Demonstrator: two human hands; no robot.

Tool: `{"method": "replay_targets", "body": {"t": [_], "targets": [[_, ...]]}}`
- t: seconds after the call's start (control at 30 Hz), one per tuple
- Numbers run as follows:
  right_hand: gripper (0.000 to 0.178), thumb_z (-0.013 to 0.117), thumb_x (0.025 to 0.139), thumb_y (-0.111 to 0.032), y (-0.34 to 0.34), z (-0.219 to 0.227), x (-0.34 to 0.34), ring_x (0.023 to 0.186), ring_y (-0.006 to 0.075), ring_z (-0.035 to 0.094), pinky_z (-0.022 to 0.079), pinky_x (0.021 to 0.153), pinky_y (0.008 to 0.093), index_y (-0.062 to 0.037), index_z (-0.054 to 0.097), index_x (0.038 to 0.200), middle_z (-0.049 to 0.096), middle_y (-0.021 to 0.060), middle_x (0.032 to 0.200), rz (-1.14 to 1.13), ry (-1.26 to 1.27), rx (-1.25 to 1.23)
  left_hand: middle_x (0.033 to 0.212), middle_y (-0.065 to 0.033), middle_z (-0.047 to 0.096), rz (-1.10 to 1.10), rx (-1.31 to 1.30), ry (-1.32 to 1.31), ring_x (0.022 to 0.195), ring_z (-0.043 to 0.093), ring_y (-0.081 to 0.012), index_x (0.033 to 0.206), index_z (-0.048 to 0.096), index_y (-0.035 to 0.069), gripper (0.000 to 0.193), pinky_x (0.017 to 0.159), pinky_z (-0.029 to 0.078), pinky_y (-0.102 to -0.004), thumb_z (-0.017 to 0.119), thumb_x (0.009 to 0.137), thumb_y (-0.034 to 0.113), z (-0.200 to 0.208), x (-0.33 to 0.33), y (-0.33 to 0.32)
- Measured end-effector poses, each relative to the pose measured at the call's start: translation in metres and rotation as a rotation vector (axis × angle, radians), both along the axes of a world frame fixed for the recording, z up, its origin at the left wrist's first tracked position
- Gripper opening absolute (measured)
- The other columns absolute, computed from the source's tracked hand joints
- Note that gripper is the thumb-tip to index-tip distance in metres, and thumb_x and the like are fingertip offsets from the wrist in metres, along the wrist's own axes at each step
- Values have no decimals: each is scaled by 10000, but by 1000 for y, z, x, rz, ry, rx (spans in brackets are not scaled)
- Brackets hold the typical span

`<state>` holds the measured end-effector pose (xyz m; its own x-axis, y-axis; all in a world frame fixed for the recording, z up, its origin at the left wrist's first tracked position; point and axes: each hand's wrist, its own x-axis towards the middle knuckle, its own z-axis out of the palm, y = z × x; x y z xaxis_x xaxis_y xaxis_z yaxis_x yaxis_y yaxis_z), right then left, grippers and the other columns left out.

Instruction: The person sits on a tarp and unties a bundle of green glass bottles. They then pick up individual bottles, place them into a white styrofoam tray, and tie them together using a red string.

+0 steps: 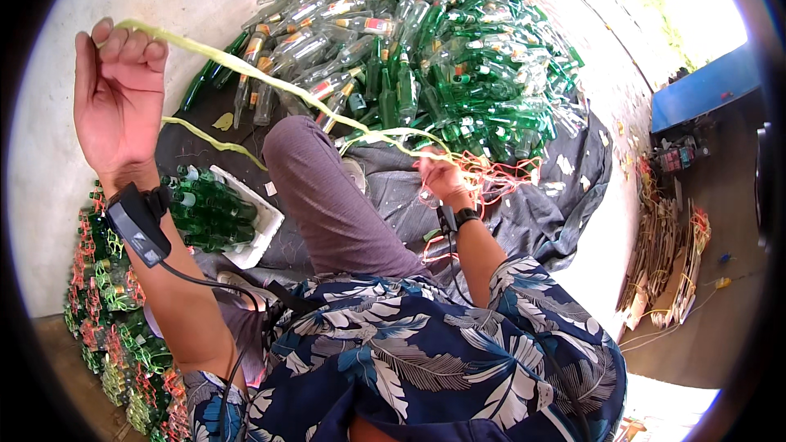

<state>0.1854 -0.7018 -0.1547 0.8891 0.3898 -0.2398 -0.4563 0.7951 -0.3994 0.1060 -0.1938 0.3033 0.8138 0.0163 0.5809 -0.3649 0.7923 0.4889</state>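
My left hand (123, 94) is raised at the far left, fingers curled over one end of a pale yellow-green plastic string (274, 82). From there the string runs slantwise down across the view, over my bent knee, to my right hand (442, 176). The right fingers are closed on the string just right of the knee; their tips are partly hidden. A tangle of orange-red string (495, 176) lies against that hand. Another length of yellow-green string (217, 141) trails past the knee's left side.
A large heap of green and clear glass bottles (409, 41) rises ahead on a black sheet (565, 196). Left of my leg, a white box (266, 229) holds green bottles. Tied bottle bundles (123, 344) stand lower left. Flattened cardboard (671, 270) is stacked at right.
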Motion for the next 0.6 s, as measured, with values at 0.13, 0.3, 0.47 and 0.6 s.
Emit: {"method": "replay_targets", "body": {"t": [0.13,0.3,0.47,0.6], "targets": [[326,539,826,-22,-19,6,23,1034,304,679,557,963,407,58,611,1134,684,198,1196,-463,231,124,797,-20,390,86,66,74,785,425,-189,1006,519,12,270,859,437,-380,392,1133,214,-27,7,85],[164,535,977,-176,-181,-50,35,654,173,558,435,492,232,-54,611,898,634,80,842,-282,197,178,831,-81,569,583,24,318,868,591,-242,924,530,15,333,940,529,-440,372,1134,219,-69,43,207],[193,538,1047,-165,-198,-44,36,625,160,541,467,584,270,-65,622,905,608,44,770,-266,183,9,1063,-169,720,541,140,424,971,684,-251,1130,628,-38,277,1030,539,-393,469,1101,187,-122,93,241],[246,603,1030,-182,-32,85,9,827,187,677,571,788,323,-11,628,1206,688,66,908,-69,-70,-176,1051,-134,709,347,884,981,815,719,-215,1324,536,55,466,669,582,-316,680,993,349,-138,80,97]]}}
